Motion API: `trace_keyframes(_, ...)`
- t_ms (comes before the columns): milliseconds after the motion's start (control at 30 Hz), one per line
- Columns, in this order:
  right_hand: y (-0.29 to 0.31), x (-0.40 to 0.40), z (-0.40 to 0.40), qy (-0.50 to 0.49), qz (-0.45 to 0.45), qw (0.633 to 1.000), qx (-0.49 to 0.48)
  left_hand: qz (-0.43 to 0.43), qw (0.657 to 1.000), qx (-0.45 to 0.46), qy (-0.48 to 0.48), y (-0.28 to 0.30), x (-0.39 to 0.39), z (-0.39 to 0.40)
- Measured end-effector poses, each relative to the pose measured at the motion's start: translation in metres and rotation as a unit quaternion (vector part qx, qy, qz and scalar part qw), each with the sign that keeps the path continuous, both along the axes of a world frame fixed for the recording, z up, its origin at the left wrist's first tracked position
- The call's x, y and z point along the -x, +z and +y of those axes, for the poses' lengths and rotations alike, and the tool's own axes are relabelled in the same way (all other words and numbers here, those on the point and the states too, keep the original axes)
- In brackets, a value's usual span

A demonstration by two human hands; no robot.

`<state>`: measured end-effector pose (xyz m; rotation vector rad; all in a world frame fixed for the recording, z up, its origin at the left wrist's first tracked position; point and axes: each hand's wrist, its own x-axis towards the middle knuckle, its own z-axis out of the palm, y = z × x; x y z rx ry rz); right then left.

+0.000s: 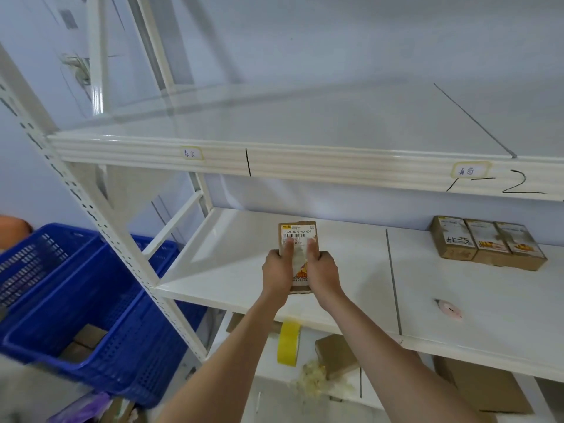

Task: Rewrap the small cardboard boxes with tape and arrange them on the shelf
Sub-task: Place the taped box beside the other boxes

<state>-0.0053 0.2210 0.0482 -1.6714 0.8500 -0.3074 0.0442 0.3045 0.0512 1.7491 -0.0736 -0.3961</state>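
A small cardboard box (298, 236) with a barcode label lies flat on the middle shelf (232, 270). My left hand (276, 274) grips its left side and my right hand (323, 276) grips its right side, with both thumbs pressed on the top face. Three more small boxes (488, 242) stand side by side at the back right of the same shelf. A roll of yellow tape (288, 343) stands on edge on the lower shelf, below my forearms.
Blue plastic crates (76, 300) holding cardboard boxes stand at the left, outside the white rack post (122, 248). A small pink object (448, 308) lies on the middle shelf to the right. Loose boxes (335, 355) and shredded scraps (311, 377) lie on the lower shelf.
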Motion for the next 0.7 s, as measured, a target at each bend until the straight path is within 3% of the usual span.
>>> trace_keyframes(333,-0.001,-0.021,0.021,0.019,0.021,0.999,0.018,0.033,0.999,-0.017,0.02,-0.007,-0.02,0.024)
trace_keyframes(700,-0.004,-0.095,0.068,0.005,0.043,0.999,0.005,0.064,0.998,-0.002,-0.022,-0.019,-0.104,0.073)
